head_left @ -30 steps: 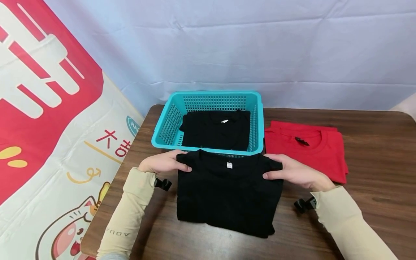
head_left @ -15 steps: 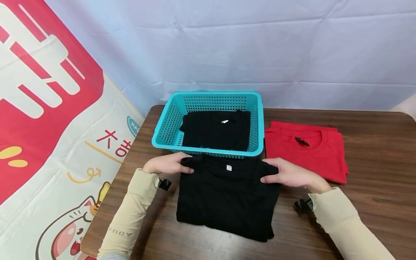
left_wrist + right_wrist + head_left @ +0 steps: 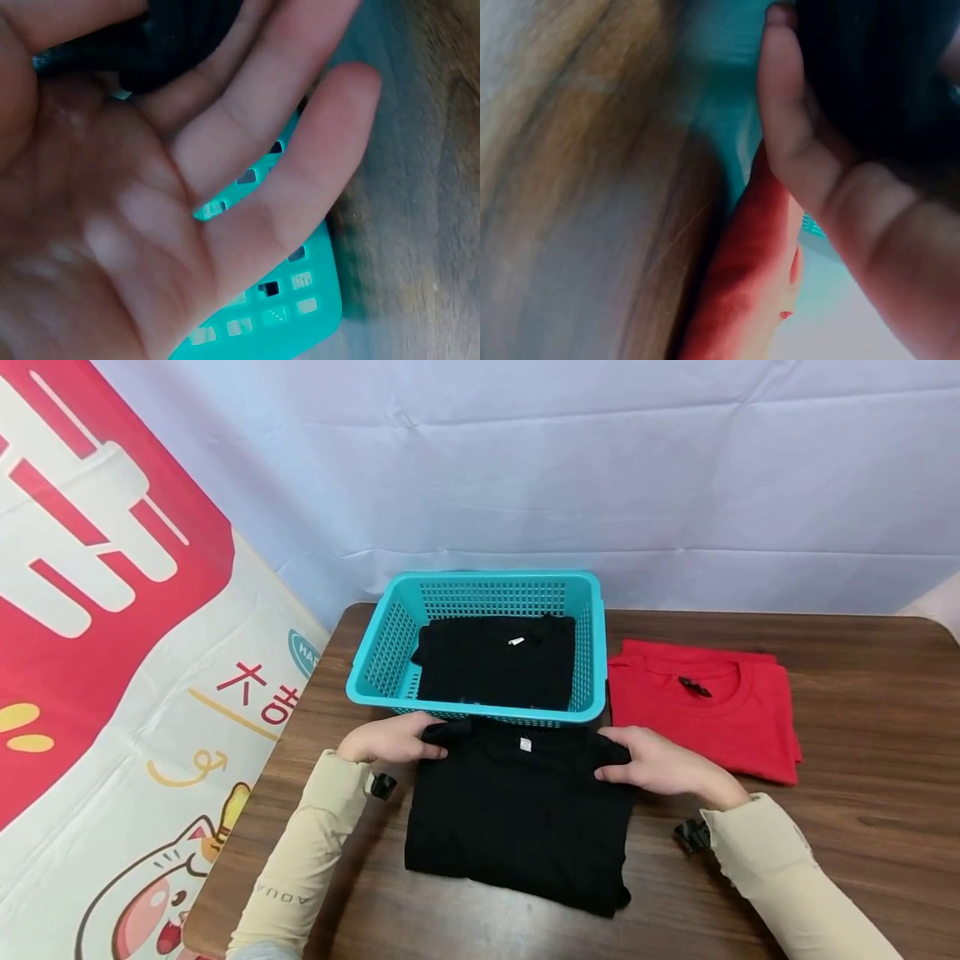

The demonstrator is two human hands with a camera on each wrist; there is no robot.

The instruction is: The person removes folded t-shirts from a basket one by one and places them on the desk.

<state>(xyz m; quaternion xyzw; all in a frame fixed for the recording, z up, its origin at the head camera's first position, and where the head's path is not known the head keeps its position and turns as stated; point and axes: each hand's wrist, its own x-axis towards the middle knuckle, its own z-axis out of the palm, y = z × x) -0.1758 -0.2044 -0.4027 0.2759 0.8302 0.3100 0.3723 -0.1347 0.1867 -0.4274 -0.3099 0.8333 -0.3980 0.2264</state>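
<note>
A folded black T-shirt (image 3: 517, 818) with a small white neck label lies across the table in front of the basket. At its upper left shoulder my left hand (image 3: 393, 739) pinches the cloth, thumb on top and fingers beneath. My right hand (image 3: 663, 762) grips the opposite shoulder in the same way. In the left wrist view, black cloth (image 3: 187, 37) sits between thumb and fingers, while the little finger stands away from it. Dark cloth (image 3: 877, 67) also shows beside the fingers in the right wrist view.
Behind the shirt stands a turquoise plastic basket (image 3: 360, 687) holding another folded black T-shirt (image 3: 491, 664). A folded red T-shirt (image 3: 705, 710) lies right of the basket, close to my right hand. The brown wooden table (image 3: 862, 760) ends at a pale cloth backdrop (image 3: 600, 468).
Both hands have drawn slightly toward each other and down, and the shirt's collar edge has moved lower, away from the basket rim. The cloth is still held at both shoulders.
</note>
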